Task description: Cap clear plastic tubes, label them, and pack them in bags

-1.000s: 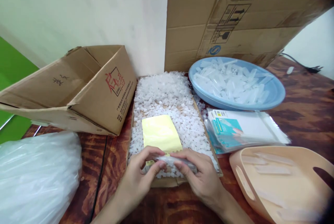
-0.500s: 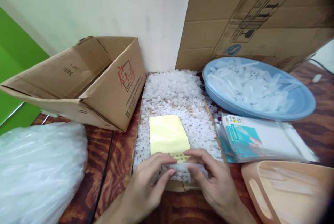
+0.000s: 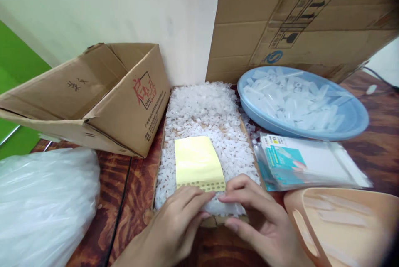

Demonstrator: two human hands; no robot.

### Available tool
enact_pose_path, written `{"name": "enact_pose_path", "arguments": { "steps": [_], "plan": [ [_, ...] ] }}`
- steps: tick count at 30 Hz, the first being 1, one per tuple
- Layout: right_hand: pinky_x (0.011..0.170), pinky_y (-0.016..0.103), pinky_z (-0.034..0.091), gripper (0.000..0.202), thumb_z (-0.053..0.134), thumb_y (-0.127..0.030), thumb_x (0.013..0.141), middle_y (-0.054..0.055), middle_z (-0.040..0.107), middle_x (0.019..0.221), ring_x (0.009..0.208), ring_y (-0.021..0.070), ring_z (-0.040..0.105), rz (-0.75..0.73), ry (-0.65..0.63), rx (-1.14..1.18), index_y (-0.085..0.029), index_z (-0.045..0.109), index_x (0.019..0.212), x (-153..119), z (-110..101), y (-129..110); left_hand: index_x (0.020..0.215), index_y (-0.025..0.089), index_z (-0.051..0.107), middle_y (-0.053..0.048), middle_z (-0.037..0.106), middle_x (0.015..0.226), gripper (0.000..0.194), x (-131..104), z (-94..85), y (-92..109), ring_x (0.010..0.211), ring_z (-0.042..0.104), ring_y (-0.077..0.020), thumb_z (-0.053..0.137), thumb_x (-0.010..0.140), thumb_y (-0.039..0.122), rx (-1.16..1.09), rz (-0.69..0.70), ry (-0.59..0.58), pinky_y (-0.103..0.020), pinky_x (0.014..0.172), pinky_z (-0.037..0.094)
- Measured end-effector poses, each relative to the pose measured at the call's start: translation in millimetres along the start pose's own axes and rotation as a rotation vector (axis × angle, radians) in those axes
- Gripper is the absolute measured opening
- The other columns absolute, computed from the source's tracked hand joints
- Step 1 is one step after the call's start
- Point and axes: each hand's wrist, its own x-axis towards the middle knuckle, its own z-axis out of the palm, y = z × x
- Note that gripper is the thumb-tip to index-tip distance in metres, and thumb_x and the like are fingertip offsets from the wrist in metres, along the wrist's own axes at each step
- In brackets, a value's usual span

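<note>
A shallow cardboard tray (image 3: 215,220) is filled with small translucent white tube pieces (image 3: 202,105). On them lies a yellow sheet (image 3: 198,161) with rows of dark dots along its near edge. A clear piece (image 3: 222,208) lies just below that edge. My left hand (image 3: 177,217) is at the near left of the sheet, fingers bent around the clear piece's left end. My right hand (image 3: 258,213) is at its right, thumb and index finger apart, the index fingertip near the piece.
An open cardboard box (image 3: 124,121) and a full plastic bag (image 3: 46,200) are at the left. On the right are a blue basin (image 3: 258,117) of clear tubes, plastic packets (image 3: 321,167) and a peach bin (image 3: 299,204). A large carton (image 3: 243,30) stands behind.
My right thumb has moved down, away from the clear piece, and the right hand has opened. The yellow sheet's dotted edge shows more. The whole view has shifted slightly.
</note>
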Motion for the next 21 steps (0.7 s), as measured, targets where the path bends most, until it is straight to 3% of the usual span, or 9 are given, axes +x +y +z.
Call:
{"name": "enact_pose_path", "arguments": {
  "steps": [4,6,8,10,13,17,21],
  "plan": [
    [0.107,0.039,0.05,0.036,0.064,-0.043,0.099,0.009,0.069,0.129,0.127,0.0282,0.061,0.1,-0.291,0.27,-0.036,0.069,0.134,3,-8,-17,0.136,0.028,0.061,-0.008,0.073,0.123,0.036,6,-10.1,20,0.113,0.069,-0.021,0.054,0.102,0.017,-0.284,-0.109,-0.156,-0.03,0.098,0.056],
    [0.108,0.042,0.049,0.047,0.066,-0.046,0.097,0.01,0.07,0.134,0.131,0.03,0.06,0.172,-0.445,0.419,-0.037,0.062,0.143,4,-10,-22,0.13,0.028,0.067,-0.005,0.076,0.116,0.031,10,-13.4,27,0.112,0.07,-0.0202,0.052,0.103,0.022,-0.431,-0.181,-0.22,-0.03,0.1,0.055],
    [0.109,0.043,0.048,0.046,0.066,-0.044,0.098,0.009,0.072,0.132,0.13,0.0285,0.062,0.236,-0.521,0.52,-0.037,0.061,0.143,4,-8,-25,0.124,0.026,0.071,-0.005,0.077,0.107,0.027,14,-15.6,31,0.109,0.071,-0.0201,0.053,0.103,0.028,-0.552,-0.247,-0.304,-0.03,0.099,0.055],
    [0.116,0.045,0.04,0.034,0.066,-0.042,0.098,0.007,0.076,0.126,0.124,0.0261,0.066,0.244,-0.503,0.572,-0.036,0.071,0.131,4,-4,-24,0.114,0.024,0.076,-0.005,0.078,0.1,0.026,16,-15.3,32,0.107,0.071,-0.0208,0.057,0.102,0.036,-0.63,-0.281,-0.333,-0.03,0.099,0.054],
    [0.12,0.048,0.033,0.02,0.075,-0.044,0.092,0.004,0.083,0.1,0.107,0.0236,0.074,0.186,-0.42,0.614,-0.031,0.083,0.106,5,6,-16,0.094,0.02,0.079,-0.004,0.077,0.09,0.028,13,-6.9,29,0.096,0.071,-0.0197,0.06,0.099,0.04,-0.661,-0.304,-0.288,-0.027,0.092,0.054],
    [0.114,0.052,0.04,0.017,0.081,-0.045,0.085,0.002,0.082,0.076,0.089,0.024,0.076,0.133,-0.257,0.576,-0.029,0.084,0.09,6,16,-6,0.068,0.016,0.067,0.0,0.064,0.063,0.028,1,13.3,21,0.062,0.059,-0.0128,0.065,0.093,0.028,-0.523,-0.356,-0.073,-0.021,0.063,0.046],
    [0.111,0.052,0.042,0.015,0.081,-0.046,0.085,0.0,0.079,0.066,0.081,0.0246,0.076,0.084,-0.141,0.45,-0.031,0.083,0.083,6,26,-7,0.065,0.019,0.047,0.004,0.05,0.056,0.028,-5,25.8,16,0.051,0.047,-0.0097,0.062,0.089,0.018,-0.36,-0.205,0.132,-0.021,0.05,0.034]
  ]
}}
